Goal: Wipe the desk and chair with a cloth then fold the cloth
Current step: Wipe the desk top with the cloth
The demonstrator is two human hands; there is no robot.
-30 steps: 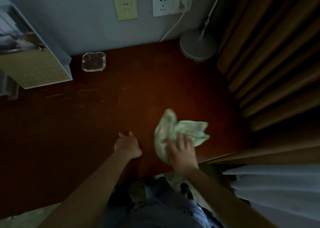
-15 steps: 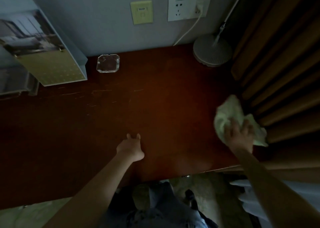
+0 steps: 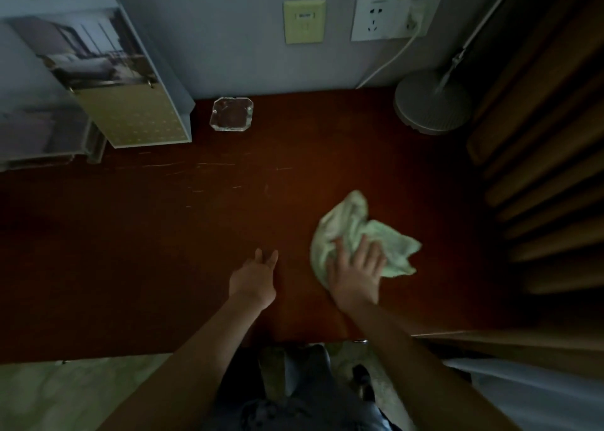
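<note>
Pressing down on a crumpled pale green cloth [image 3: 351, 231] with the right hand [image 3: 356, 275], palm flat and fingers spread over its near half, not curled round it: a released, open press, no grasp; lying bunched on the dark reddish wooden desk [image 3: 147, 251], with the cloth's far and right folds sticking out beyond the fingertips; resting the left hand [image 3: 253, 282] on the bare desktop just left of that press, apart from the cloth, fingers loosely extended, holding nothing; far ahead and left of the pressing hand, at the wall edge of the desk, a clear glass ashtray [image 3: 232, 114]; further left, a leaning display card with a room photograph [image 3: 108, 81]; far ahead and right of the hand, a round grey lamp base [image 3: 431, 107] with a thin pole rising from it; on the wall above, a yellowed wall plate [image 3: 304, 21] and a white power socket [image 3: 389, 17] with a white cable [image 3: 389, 63] plugged in and running down to the desk's back edge; right of the hand, well apart, a brown pleated curtain [image 3: 549, 169]; nearer than both wrists, past the desk's front edge, dark trousers and pale floor
</note>
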